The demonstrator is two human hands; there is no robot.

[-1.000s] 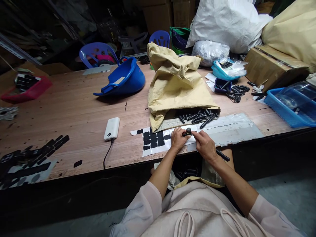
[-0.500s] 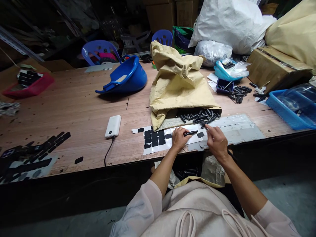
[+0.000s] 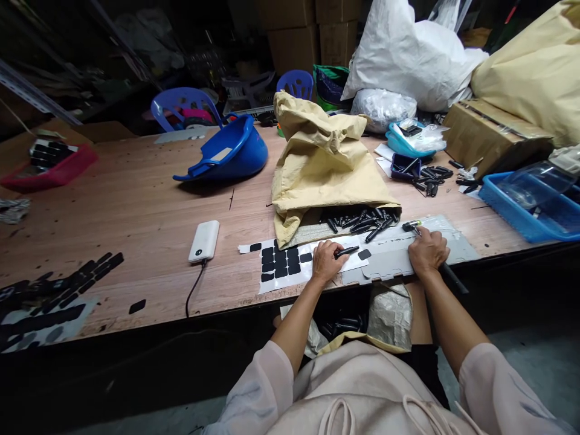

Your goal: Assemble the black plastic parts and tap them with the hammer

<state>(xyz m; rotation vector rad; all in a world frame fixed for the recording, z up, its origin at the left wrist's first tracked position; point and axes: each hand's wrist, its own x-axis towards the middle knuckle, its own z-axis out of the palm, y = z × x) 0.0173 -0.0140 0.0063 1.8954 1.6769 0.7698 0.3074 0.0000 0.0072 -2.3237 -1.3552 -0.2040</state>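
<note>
My left hand rests on a white sheet of black rectangular stickers and pinches a short black cylinder lying flat on the table. One loose black sticker sits just right of the cylinder. My right hand is closed round a small hammer with a dark handle, its head resting on the grey sheet at the table's front edge. A yellow cloth sack lies behind my hands with several black cylinders spilling from its mouth.
A white power bank with a cable lies left of the stickers. A blue plastic tub is tipped over further back. Blue baskets, a cardboard box and sacks crowd the right. Black sticker sheets lie at the left.
My right hand moved right, away from the left hand, carrying the hammer onto the grey sheet. The left hand stayed on the cylinder, which went from standing on end to lying flat.
</note>
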